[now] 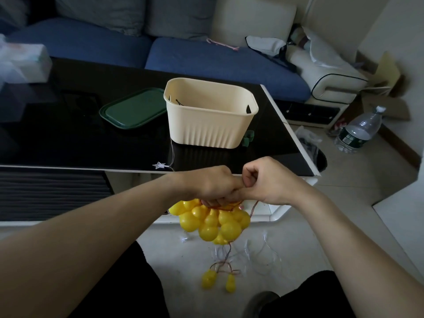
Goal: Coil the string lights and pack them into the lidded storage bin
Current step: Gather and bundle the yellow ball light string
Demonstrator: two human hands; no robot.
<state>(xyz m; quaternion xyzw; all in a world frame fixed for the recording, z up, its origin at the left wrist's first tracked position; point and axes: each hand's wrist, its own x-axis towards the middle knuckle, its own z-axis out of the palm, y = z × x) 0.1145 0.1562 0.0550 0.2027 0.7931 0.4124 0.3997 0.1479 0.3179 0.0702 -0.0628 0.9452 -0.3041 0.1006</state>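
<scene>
Dim indoor scene, soft daylight from the right. Brighter on floor tiles (378, 171) and wall; dark at left. Faint reflections on glossy black table (68, 134). Strong wide-angle bending at edges. Tissue pack (23, 63) upper left blurred. Forearms soft near bottom.

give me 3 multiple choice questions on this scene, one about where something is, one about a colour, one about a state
1. Where is the green lid?
A. on the bin
B. flat on the table, left of the bin
C. on the floor

2. What colour are the bulbs bunched under the hands?
A. yellow
B. red
C. white

3. What state is the bin in?
A. lidded
B. tipped over
C. upright and open

Answers:
1 B, the lid lies on the black table beside the bin.
2 A, the cluster is bright yellow.
3 C, its open rim faces up.
</scene>
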